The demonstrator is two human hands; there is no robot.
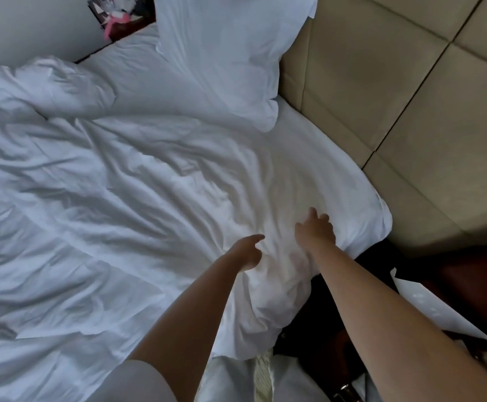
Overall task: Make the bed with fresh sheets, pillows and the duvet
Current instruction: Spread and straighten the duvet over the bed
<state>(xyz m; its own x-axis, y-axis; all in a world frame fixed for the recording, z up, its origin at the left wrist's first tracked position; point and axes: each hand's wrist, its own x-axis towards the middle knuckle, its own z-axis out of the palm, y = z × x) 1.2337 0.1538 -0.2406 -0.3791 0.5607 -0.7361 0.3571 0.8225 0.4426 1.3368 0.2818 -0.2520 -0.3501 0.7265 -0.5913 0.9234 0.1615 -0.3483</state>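
A white duvet [106,184] lies rumpled across the bed, creased and bunched at its near right corner. At the far end a plump white pillow [227,53] leans against the headboard, above the white sheet [323,146].
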